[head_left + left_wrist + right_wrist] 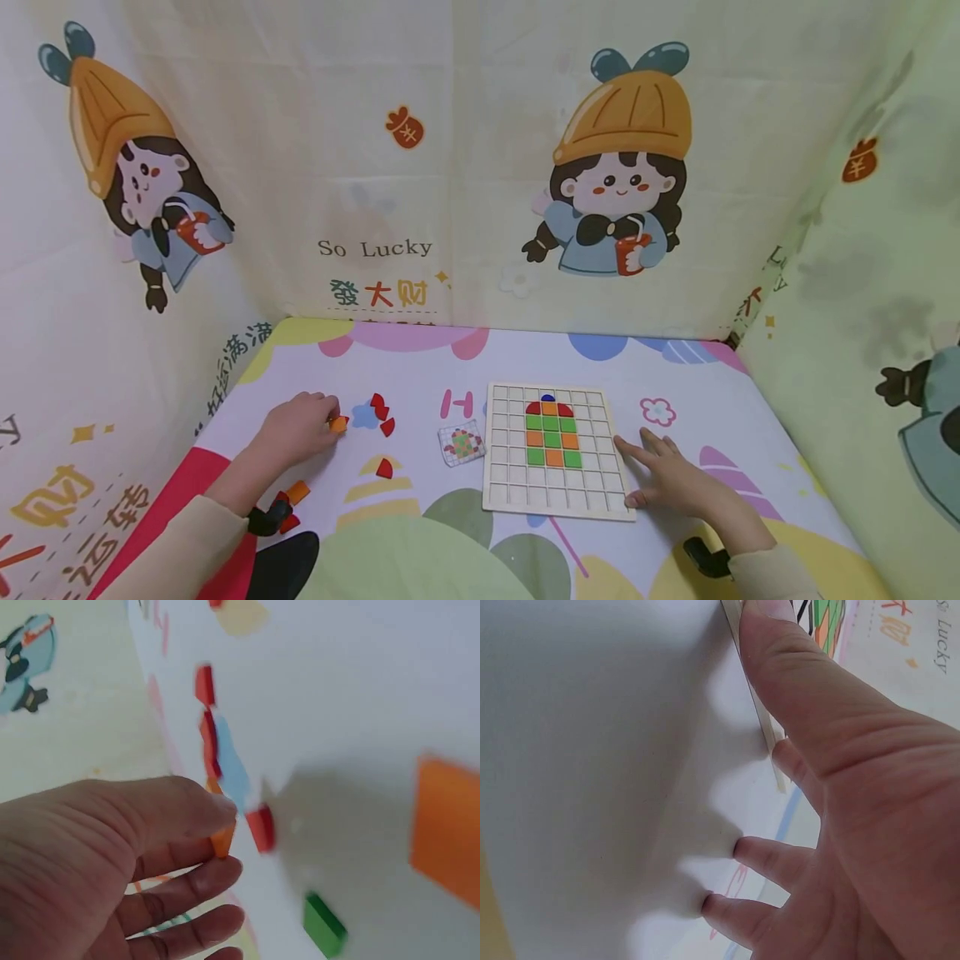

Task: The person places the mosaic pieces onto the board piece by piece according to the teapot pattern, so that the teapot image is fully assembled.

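Nearest up is a loose orange tile by the left sleeve. The right hand has its fingers spread, thumb and index touching the grid board, which lies flat with 13 pieces in its cells: 6 green, 4 orange, 2 red, 1 blue. Left hand pinches an orange piece, red pieces just beyond.

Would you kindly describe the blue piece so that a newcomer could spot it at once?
Find the pale grid board whose edge the right hand touches. At the top of its coloured pattern, just above an orange square, sits the blue piece, the only blue one on the board.
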`<state>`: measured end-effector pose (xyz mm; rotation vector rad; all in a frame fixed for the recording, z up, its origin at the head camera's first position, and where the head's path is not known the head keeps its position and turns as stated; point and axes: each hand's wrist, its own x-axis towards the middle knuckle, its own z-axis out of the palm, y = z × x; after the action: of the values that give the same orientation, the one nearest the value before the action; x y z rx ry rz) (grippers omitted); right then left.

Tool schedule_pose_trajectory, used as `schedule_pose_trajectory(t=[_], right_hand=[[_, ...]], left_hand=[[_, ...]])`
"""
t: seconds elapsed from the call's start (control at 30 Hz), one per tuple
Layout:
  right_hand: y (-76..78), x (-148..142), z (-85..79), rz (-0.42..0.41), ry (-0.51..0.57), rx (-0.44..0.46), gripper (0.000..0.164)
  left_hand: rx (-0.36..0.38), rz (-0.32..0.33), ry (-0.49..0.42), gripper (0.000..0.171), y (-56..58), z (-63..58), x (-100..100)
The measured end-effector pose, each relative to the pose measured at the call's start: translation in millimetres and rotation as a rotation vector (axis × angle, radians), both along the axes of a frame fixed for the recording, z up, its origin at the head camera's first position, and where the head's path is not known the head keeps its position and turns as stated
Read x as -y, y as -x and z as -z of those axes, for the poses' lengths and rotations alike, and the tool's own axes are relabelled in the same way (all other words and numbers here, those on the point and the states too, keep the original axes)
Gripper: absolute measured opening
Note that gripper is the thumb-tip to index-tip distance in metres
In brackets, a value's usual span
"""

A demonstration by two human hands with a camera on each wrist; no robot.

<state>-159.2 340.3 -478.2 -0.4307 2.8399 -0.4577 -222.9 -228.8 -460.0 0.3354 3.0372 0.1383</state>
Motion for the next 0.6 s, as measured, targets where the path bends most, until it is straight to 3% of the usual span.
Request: schedule_pose_trajectory(t=[0.4,0.6], right_hand=[[1.8,3.4,-0.9,0.0,-0.007,0.012,0.096],[1.4,2.3,-1.6,0.001,-0.01,0.004,0.096]], left_hand=[[-0.055,0.076,0.007,0.031,-12.4,-5.0,-44.8],[-0.053,0.124,-0.023,0.025,-12.1,-11.1,-70.6]])
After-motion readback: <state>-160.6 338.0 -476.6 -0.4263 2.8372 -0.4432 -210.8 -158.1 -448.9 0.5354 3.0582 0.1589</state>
